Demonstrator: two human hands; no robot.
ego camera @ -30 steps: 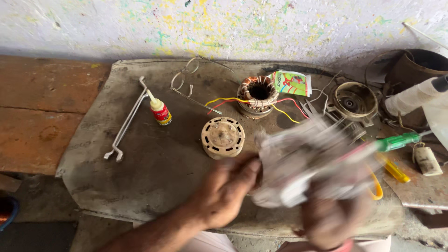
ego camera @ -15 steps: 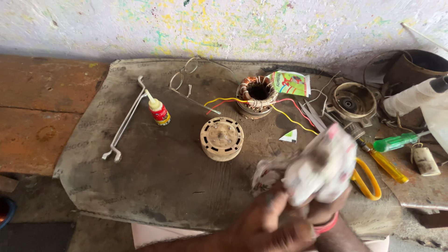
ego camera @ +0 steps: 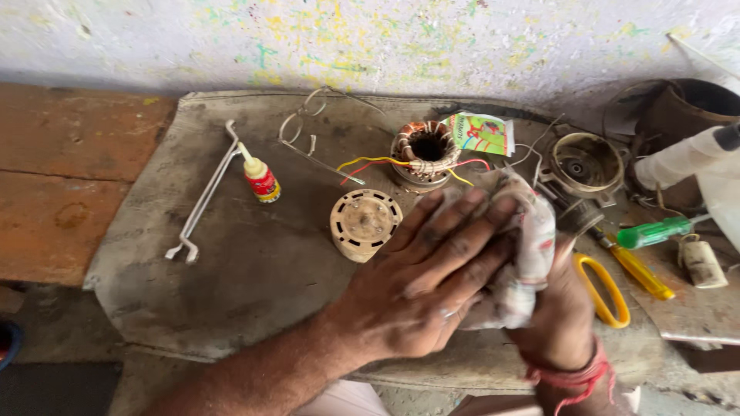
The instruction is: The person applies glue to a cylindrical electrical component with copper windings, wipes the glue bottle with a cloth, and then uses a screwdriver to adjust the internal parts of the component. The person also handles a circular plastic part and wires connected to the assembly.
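My left hand (ego camera: 432,270) now lies flat on the dirty cloth (ego camera: 520,254), which my right hand (ego camera: 563,308) grips from below; wiping has paused.

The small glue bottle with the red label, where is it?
The glue bottle stands left of centre on the grey mat, beside the bent metal rod, left of the round rotor.

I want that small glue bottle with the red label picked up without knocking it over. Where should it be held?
Take the glue bottle around its red-labelled body, below the thin white nozzle, which looks too narrow for a sure grip. It stands tilted on the cloth-covered bench, nozzle leaning up-left. Come from the right, where the cloth is bare; the bent metal rod lies close on its left.
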